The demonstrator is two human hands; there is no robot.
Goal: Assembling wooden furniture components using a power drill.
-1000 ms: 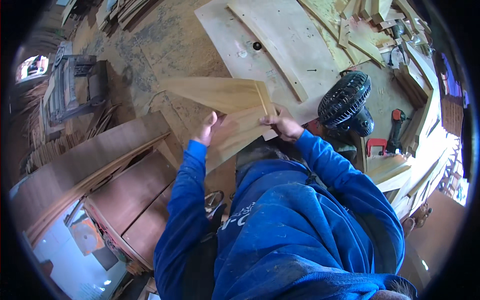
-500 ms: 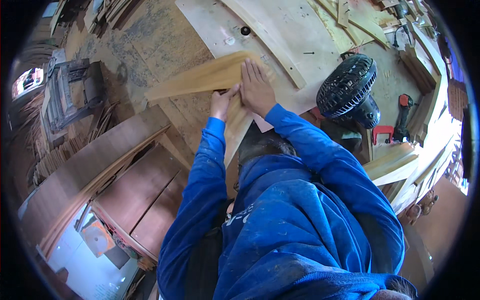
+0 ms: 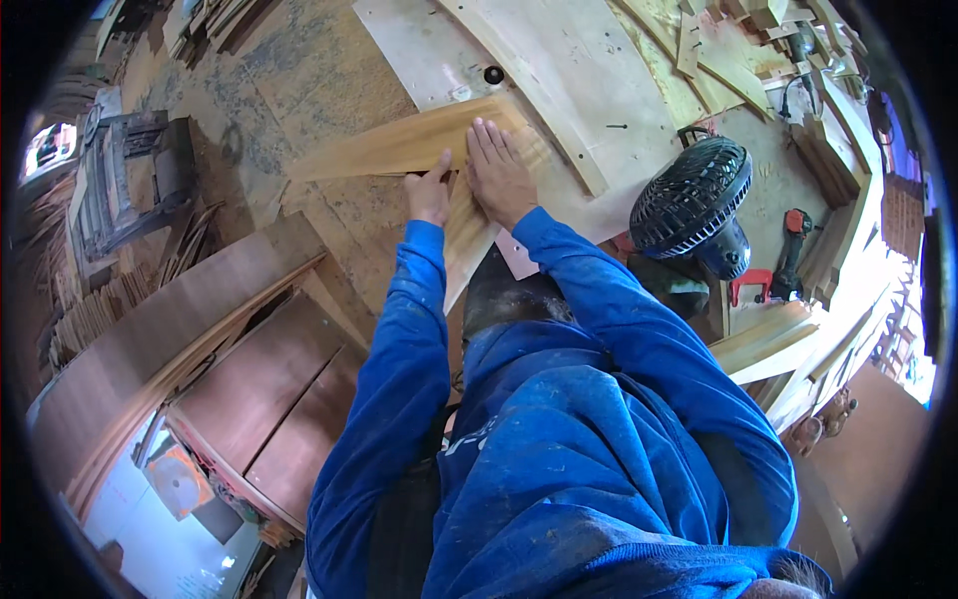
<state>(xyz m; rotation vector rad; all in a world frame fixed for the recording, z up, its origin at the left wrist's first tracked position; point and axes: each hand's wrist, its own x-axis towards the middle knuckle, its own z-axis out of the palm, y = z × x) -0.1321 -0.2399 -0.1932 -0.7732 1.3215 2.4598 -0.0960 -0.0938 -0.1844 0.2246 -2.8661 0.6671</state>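
Observation:
An angled, V-shaped wooden piece [image 3: 389, 150] lies across the corner of a pale board, one arm pointing left and the other toward my body. My right hand [image 3: 499, 178] rests flat on its wide corner, fingers stretched out. At the inner corner, my left hand [image 3: 429, 195] grips the edge, thumb up on the wood and fingers curled. A small dark shape shows beside those fingers; what it is I cannot make out.
The pale board [image 3: 639, 130] carries a curved wooden strip [image 3: 529, 85] and a loose screw [image 3: 617, 127]. To the right stands a black fan [image 3: 689, 195], with a red-and-black power tool [image 3: 793, 250] and a red clamp [image 3: 750, 285] beyond. Stacked wood panels [image 3: 180, 309] fill the left.
My left hand has shifted slightly left along the inner edge, and its thumb now points more upward. My right hand has slid a little left and stays flat on the wood.

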